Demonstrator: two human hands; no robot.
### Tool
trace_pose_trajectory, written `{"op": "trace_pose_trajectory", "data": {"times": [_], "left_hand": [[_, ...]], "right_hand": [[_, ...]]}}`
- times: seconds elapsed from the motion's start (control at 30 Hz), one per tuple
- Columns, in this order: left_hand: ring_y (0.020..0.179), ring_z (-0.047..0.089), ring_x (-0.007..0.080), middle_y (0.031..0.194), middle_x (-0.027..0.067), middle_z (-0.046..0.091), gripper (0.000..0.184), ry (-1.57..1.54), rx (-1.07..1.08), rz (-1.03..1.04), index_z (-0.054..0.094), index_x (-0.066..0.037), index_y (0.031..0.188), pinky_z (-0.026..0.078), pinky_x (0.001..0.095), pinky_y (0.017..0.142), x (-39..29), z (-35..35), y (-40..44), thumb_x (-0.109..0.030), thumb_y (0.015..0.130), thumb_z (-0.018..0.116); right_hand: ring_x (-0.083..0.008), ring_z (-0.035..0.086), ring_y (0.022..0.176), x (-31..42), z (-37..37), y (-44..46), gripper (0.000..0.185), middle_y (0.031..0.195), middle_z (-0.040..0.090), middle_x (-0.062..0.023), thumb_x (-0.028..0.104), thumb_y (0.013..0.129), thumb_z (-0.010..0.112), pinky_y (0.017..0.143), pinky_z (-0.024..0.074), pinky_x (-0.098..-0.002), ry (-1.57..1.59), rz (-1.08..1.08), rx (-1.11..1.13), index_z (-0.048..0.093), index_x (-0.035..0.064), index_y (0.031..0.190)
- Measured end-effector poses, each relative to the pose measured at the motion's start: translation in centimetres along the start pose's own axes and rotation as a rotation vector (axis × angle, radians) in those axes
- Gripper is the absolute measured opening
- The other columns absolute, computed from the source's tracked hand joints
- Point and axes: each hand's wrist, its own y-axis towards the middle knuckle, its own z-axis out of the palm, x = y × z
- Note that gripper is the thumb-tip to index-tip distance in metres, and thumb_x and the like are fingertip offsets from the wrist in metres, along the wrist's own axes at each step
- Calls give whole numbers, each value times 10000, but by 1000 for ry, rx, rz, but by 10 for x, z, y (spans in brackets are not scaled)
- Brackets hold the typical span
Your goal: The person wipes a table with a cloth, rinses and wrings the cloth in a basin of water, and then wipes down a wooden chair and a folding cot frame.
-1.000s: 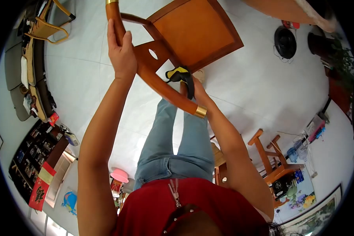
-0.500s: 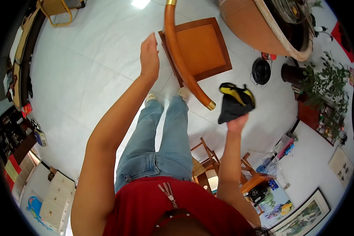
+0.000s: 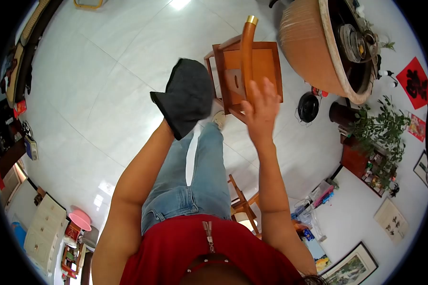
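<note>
A dark cloth or mitt (image 3: 188,92) covers my left hand (image 3: 166,132), so its fingers are hidden and only the wrist shows. To the right of it stands a wooden chair with an orange-brown seat (image 3: 267,61). Its curved top rail (image 3: 247,50) has a brass-coloured end. My right hand (image 3: 262,111) has its fingers spread, empty, over the near end of that rail; whether it touches the wood is unclear.
A big clay vat (image 3: 306,45) stands beyond the chair to the right. Nearby are a round black object (image 3: 308,107) on the floor and a leafy plant (image 3: 383,128). Another wooden chair (image 3: 242,202) is close beside my legs. A white cabinet (image 3: 45,228) stands lower left.
The dark and yellow item has passed from my right hand to my left, which it now covers. My right hand has emptied and moved up to the rail. The view has shifted right.
</note>
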Motion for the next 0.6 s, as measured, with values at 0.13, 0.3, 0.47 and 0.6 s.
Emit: {"op": "trace_pose_trajectory", "data": {"times": [0.13, 0.3, 0.47, 0.6], "left_hand": [[1263, 478, 309, 1355, 196, 507, 430, -8, -119, -96, 482, -21, 1344, 387, 407, 1078, 18, -26, -2, -180, 946, 520], [1237, 471, 366, 1300, 244, 526, 391, 1304, 74, 83, 521, 14, 1281, 374, 411, 1063, 104, 40, 66, -115, 912, 525], [1137, 484, 502, 1213, 302, 557, 344, 803, -358, 291, 550, 59, 1181, 385, 509, 1008, 115, 97, 129, -90, 875, 495], [1226, 448, 473, 1327, 305, 479, 370, 862, -412, 592, 532, 66, 1226, 377, 495, 1052, 71, 105, 185, -114, 904, 511]], "right_hand": [[-343, 611, 1064, -44, 16, -30, 456, 1199, 628, -181, 273, 953, 553, 903, 459, -459, -37, 346, 198, 529, 122, 1383], [-342, 661, 688, -66, 43, -54, 402, 825, 698, -158, 215, 932, 535, 626, 516, -410, -195, 133, -31, 579, 120, 1319], [-344, 658, 688, -81, 40, -51, 344, 821, 687, -149, 189, 935, 499, 599, 511, -422, -201, 133, 14, 605, 66, 1238], [-338, 674, 700, -69, 32, -36, 353, 859, 700, -157, 296, 1003, 462, 599, 521, -405, -106, 203, 22, 614, 57, 1214]]}}
